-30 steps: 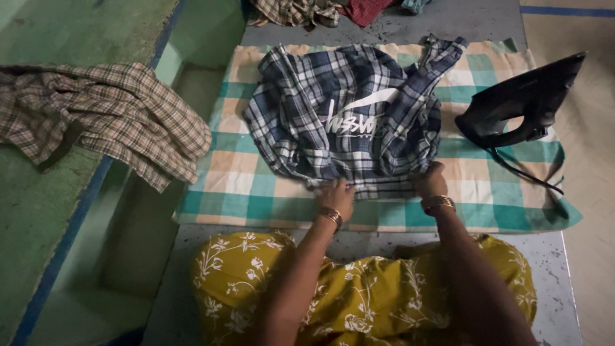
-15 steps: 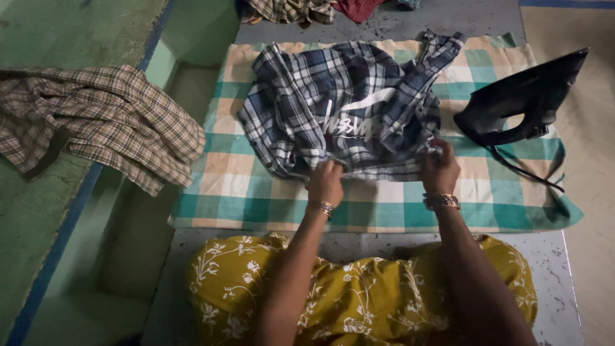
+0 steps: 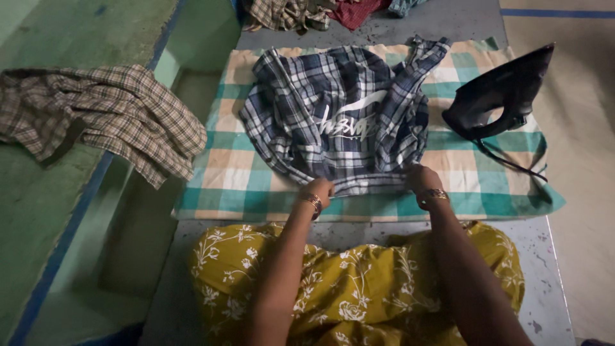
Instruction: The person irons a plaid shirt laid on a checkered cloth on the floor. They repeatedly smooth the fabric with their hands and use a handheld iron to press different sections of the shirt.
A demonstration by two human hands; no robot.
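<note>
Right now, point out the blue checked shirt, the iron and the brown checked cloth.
Blue checked shirt [image 3: 339,122], head view, on its middle panel.
Iron [image 3: 496,99], head view, on its dark body.
Brown checked cloth [image 3: 109,115], head view, on its crumpled middle.

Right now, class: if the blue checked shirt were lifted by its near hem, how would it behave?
The blue checked shirt would probably droop, since it already lies rumpled. It likely weighs little: both hands pinch only its hem.

A black iron [image 3: 496,99] is standing on its heel beyond your right hand, its cord [image 3: 509,161] trailing nearer you. A brown checked garment [image 3: 109,115] is lying crumpled well left of your left hand.
</note>
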